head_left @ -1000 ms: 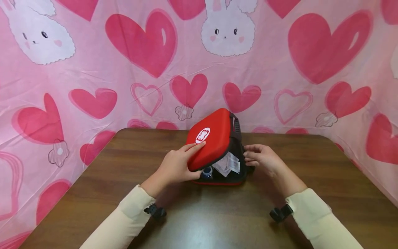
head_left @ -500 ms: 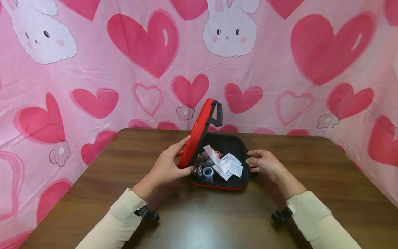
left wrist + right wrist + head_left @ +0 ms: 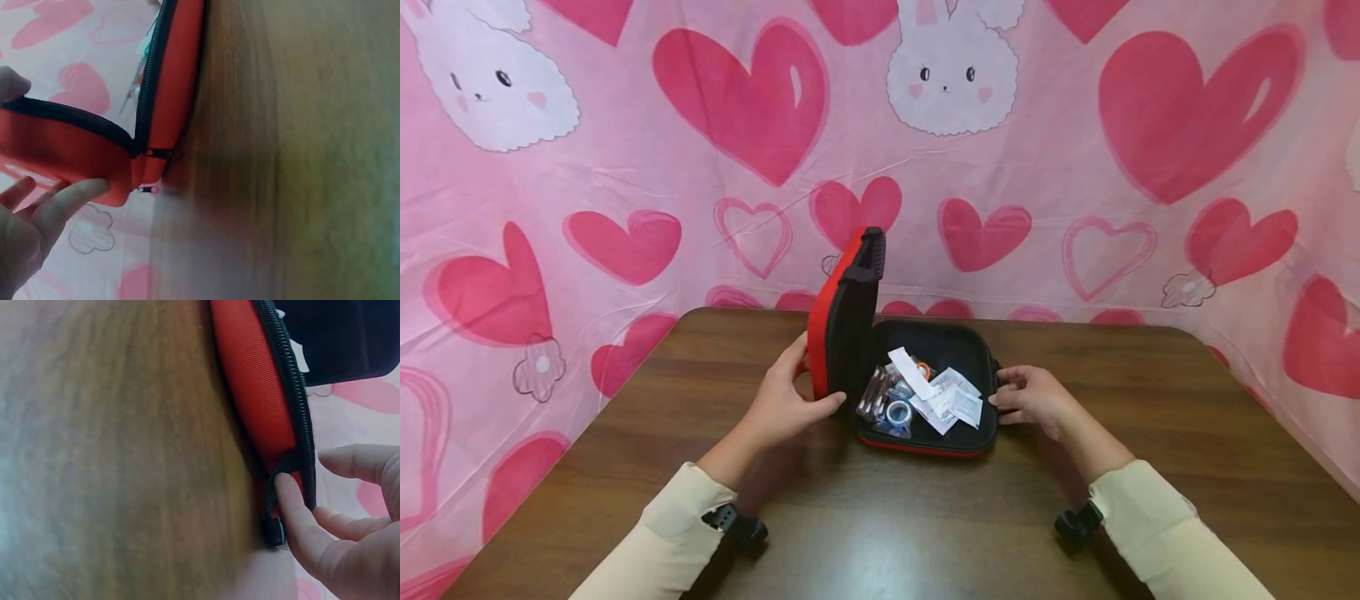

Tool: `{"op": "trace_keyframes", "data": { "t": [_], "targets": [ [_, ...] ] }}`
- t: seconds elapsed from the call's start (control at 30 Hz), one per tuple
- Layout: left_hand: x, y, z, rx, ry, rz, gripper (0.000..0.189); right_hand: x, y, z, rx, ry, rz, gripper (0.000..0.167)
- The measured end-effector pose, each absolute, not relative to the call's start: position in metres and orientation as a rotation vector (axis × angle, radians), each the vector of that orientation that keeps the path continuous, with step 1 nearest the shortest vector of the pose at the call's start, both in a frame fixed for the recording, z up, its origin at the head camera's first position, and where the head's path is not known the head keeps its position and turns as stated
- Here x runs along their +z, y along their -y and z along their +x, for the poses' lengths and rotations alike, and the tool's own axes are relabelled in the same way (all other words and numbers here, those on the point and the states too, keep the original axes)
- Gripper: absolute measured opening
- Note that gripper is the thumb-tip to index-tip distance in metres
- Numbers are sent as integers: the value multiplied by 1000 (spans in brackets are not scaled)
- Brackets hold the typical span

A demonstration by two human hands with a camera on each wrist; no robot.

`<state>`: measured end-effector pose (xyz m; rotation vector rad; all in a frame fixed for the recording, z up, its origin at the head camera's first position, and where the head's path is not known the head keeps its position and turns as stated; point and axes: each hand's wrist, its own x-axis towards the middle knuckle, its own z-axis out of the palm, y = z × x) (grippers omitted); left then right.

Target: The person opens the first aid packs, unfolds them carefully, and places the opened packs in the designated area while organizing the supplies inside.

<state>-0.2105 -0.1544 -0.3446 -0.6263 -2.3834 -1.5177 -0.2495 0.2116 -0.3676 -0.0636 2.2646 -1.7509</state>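
Supporting the lid [image 3: 853,337]: left hand [image 3: 773,408] grips it nearly upright, presumably so it cannot flop.
Steadying the base [image 3: 917,449]: right hand [image 3: 1037,400] touches its side, likely preventing sliding; whether the fingers pinch, I cannot tell.
First-aid case [image 3: 822,346]: on the table [image 3: 1150,383], between both hands.
Tape roll [image 3: 898,424] and white sachets [image 3: 943,404]: loose inside, penned by the base's walls.

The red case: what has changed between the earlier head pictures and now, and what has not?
The lid has swung up and leftward to stand roughly upright, the left hand moving left with it, still gripping. The white packets are more exposed. The right hand remains at the right side of the base, which stays on the table.
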Motion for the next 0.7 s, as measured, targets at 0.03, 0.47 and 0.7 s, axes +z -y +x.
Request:
{"op": "trace_keyframes", "data": {
  "t": [0.03, 0.47, 0.7],
  "targets": [
    [-341, 156, -207, -1512, 2382, -612, 100, -369, -210, -250, -1748, -2274, -57, 60],
    [-344, 185, -211, -1925, 1983, -418, 110, -367, -202, -248, -1651, -2426, 26, 60],
    [-350, 204, -215, -2243, 1765, -184, 95, -367, -210, -247, -1627, -2465, 32, 58]
  ]
}}
